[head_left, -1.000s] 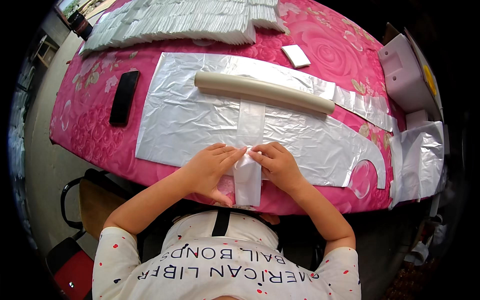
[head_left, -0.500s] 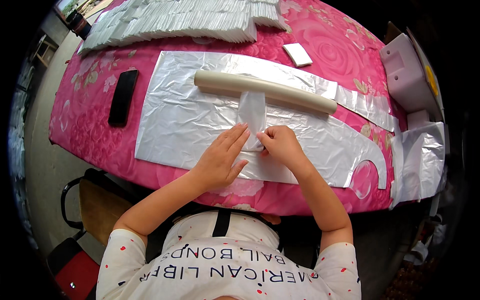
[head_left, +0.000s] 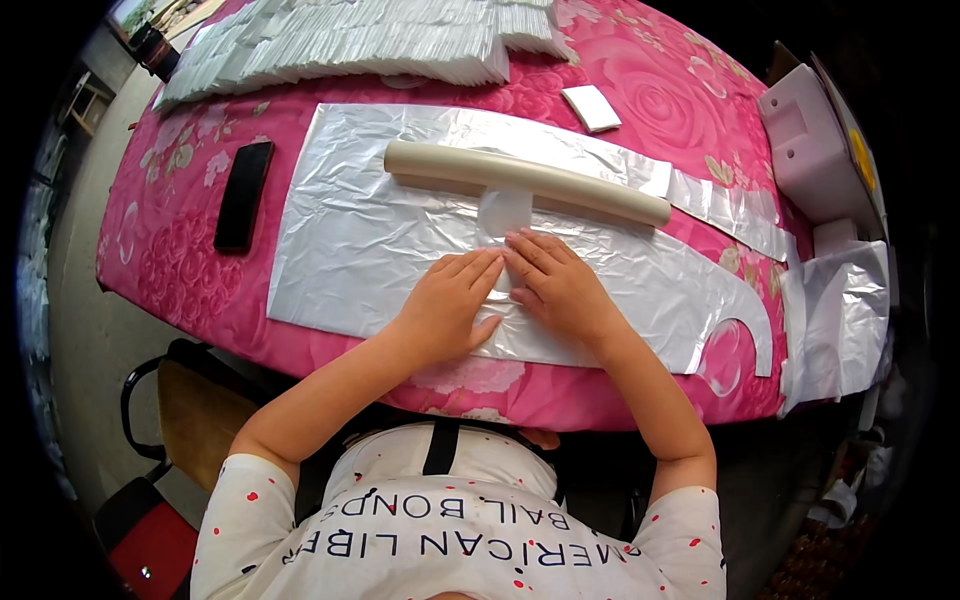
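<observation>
Pressing flat, the left hand (head_left: 445, 305) and right hand (head_left: 555, 285) lie side by side, fingers released and spread on a narrow folded plastic strip (head_left: 503, 215) that runs ahead of the fingertips to the cream roll (head_left: 527, 181). The folding looks nearly done; a stack of finished pieces (head_left: 340, 40) sits far beyond on the tabletop (head_left: 180, 260).

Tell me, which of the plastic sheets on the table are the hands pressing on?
The large spread-out sheet under the cream tube; both hands lie flat on it. The folded stack at the far edge lies untouched.
</observation>
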